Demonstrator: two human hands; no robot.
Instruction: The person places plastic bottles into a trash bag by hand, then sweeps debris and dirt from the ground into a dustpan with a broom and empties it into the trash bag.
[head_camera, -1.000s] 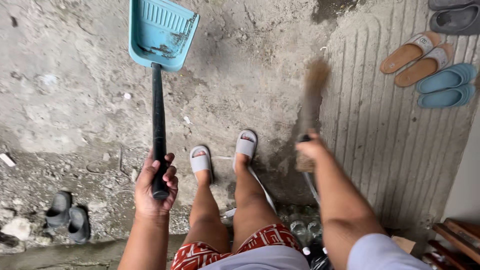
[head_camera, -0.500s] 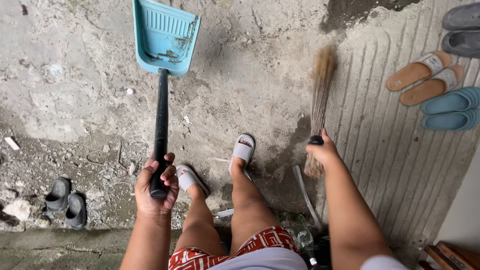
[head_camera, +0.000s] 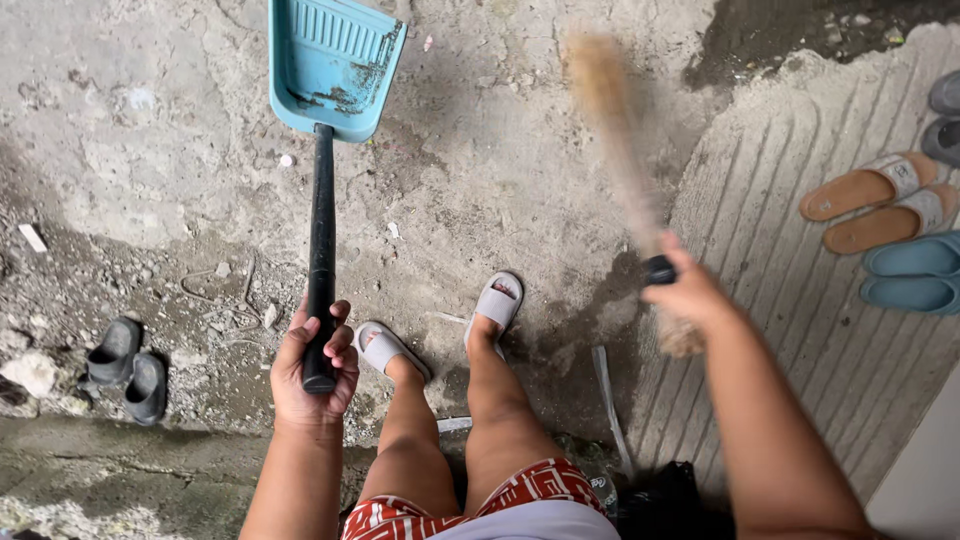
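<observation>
Left hand: the left hand (head_camera: 315, 365) is closed around the lower end of the black handle (head_camera: 321, 240) of a dustpan, fingers wrapped over it.
Dustpan: the light blue dustpan (head_camera: 335, 65) rests on the concrete floor (head_camera: 170, 160) near the top edge of the view, its open mouth pointing away from the person and streaks of dirt on its inner face.
Right hand: the right hand (head_camera: 685, 290) is clenched on the dark grip of a soft broom (head_camera: 615, 130), whose straw-coloured bristles are blurred and reach up toward the top of the view, to the right of the dustpan and well apart from it.
Feet: two feet in grey slide sandals (head_camera: 440, 325) stand on the floor between the two hands.
Floor: rough and stained, with small scraps and pebbles; on the right it turns into a grooved ramp (head_camera: 780, 330).
Right edge: a pair of tan sandals (head_camera: 880, 200) lies on the ramp, with a pair of blue slippers (head_camera: 915, 275) just below.
Lower left: a small pair of dark shoes (head_camera: 130, 370) sits near the left edge.
</observation>
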